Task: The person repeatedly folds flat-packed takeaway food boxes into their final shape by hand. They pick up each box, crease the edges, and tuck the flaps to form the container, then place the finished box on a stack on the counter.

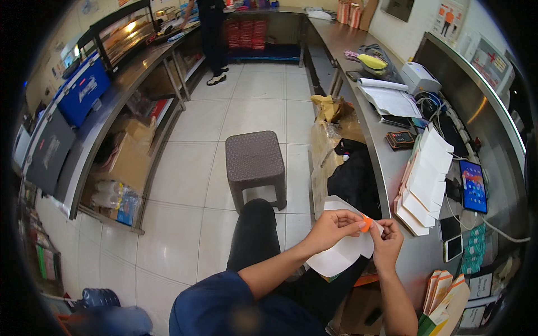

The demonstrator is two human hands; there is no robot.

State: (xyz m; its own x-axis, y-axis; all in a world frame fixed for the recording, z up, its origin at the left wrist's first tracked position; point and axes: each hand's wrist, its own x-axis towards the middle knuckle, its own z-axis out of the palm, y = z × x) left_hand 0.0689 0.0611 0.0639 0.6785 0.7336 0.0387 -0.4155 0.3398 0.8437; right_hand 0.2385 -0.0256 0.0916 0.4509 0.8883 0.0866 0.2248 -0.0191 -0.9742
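Over my lap I hold a white card carton blank (336,256), partly folded, with its plain side facing up. My left hand (336,227) pinches its upper edge beside a small orange flap (366,223). On the other side of that flap, my right hand (387,241) grips the card between thumb and fingers. The two thumbs nearly meet at the orange part. A fanned stack of similar white card blanks (426,180) lies on the steel counter to my right. Several flat printed cartons (439,294) stand at the counter's near end.
A brown plastic stool (254,157) stands ahead on the tiled floor. The steel counter (374,138) bears a tablet (473,187), a phone (453,248), a label printer (420,77) and cables. A black bag (355,180) lies beneath its edge. Another person (212,38) stands at the back left.
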